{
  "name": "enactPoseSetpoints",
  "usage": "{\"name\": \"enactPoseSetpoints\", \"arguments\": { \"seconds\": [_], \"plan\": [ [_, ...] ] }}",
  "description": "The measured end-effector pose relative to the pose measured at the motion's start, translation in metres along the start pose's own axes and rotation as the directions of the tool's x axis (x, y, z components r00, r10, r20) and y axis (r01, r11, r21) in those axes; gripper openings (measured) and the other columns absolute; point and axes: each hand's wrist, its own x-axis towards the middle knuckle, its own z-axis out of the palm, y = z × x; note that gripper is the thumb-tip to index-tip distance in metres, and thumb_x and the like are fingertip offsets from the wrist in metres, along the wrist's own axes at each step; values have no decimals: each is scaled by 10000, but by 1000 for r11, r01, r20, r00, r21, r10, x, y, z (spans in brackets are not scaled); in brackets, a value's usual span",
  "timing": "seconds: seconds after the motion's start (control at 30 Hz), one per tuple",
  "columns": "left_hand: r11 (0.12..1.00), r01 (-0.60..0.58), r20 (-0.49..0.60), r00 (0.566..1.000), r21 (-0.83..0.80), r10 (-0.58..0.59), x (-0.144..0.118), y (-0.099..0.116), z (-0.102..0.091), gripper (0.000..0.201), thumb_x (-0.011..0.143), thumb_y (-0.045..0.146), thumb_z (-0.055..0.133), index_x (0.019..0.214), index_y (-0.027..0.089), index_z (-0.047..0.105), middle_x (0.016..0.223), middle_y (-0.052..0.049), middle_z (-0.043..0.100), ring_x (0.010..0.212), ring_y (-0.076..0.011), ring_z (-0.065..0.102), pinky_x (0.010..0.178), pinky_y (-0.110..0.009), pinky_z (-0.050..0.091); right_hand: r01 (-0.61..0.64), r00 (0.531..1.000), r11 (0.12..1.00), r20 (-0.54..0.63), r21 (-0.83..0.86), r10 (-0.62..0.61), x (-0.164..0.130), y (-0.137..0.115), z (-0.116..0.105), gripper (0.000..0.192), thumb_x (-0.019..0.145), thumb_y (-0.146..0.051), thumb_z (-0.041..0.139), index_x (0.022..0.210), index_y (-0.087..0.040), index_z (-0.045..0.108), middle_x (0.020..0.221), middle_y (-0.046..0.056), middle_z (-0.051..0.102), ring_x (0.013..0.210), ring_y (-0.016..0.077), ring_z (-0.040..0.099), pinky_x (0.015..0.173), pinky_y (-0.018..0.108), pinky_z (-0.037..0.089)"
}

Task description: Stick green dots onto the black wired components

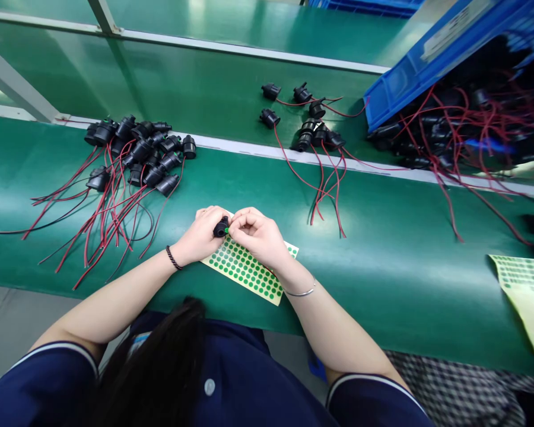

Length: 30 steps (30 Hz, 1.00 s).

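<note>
My left hand (201,235) is closed around a black cylindrical part (221,228) that resembles a small buzzer; its wires are hidden. Close against it, my right hand (258,238) pinches a small green round sticker (226,230) between thumb and fingers, at the side of the part. Whether the sticker touches the part I cannot tell. Beneath both hands lies a pale yellow sheet (273,294) bearing rows of green round stickers, partly covered by the right hand and wrist.
On the left lies a heap of black parts (137,151) with red and black wires. Several more black parts (309,133) lie behind my hands. A tilted blue crate (398,89) at right spills wired parts. Another sticker sheet (527,296) hangs over the green table's (382,284) right front edge.
</note>
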Motion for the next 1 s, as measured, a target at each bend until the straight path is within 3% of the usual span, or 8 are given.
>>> {"name": "enactPoseSetpoints", "arguments": {
  "seconds": [0.23, 0.4, 0.57, 0.67, 0.83, 1.0],
  "plan": [
    [999, -27, -22, 999, 19, 27, -1, -3, 2, 221, 727, 57, 510, 886, 208, 490, 953, -48, 653, 949, -227, 607, 899, -421, 431, 33, 999, 999, -37, -27, -34, 0, 1, 3, 55, 702, -210, 703, 675, -192, 659, 913, 42, 604, 759, 138, 634, 659, 294, 584],
    [987, -164, -89, 983, 2, 163, -1, -6, 2, 201, 765, 67, 506, 901, 214, 498, 938, -49, 650, 921, -208, 593, 844, -373, 470, 142, 986, 977, -61, -158, -153, -4, -5, 5, 42, 713, -155, 663, 693, -191, 656, 903, 44, 619, 721, 129, 636, 631, 281, 594],
    [940, -339, -209, 918, 33, 338, 0, -8, 4, 142, 850, 106, 508, 928, 226, 503, 939, -41, 666, 916, -186, 612, 828, -357, 487, 351, 901, 833, -88, -426, -425, -13, -17, 10, 112, 747, -119, 645, 701, -214, 607, 847, 35, 642, 768, 154, 642, 668, 305, 585],
    [915, -396, -258, 879, 75, 401, 0, -8, 5, 144, 862, 112, 528, 936, 231, 498, 933, -40, 674, 914, -184, 626, 826, -362, 498, 429, 845, 765, -86, -480, -528, -16, -19, 12, 126, 765, -113, 635, 731, -224, 586, 823, 31, 641, 801, 169, 650, 709, 329, 584],
    [889, -441, -288, 841, 122, 457, 0, -5, 6, 189, 852, 86, 528, 962, 236, 494, 922, -32, 679, 886, -173, 634, 822, -360, 507, 465, 819, 747, -89, -475, -566, -18, -17, 13, 134, 763, -91, 621, 777, -220, 587, 837, 35, 634, 782, 162, 646, 682, 313, 574],
    [881, -434, -277, 837, 188, 471, -1, -6, 6, 187, 842, 78, 525, 945, 232, 498, 935, -36, 681, 899, -176, 634, 834, -369, 505, 468, 819, 742, -79, -481, -568, -19, -17, 13, 126, 774, -104, 626, 773, -224, 586, 842, 35, 634, 805, 171, 646, 696, 326, 572]
  ]
}}
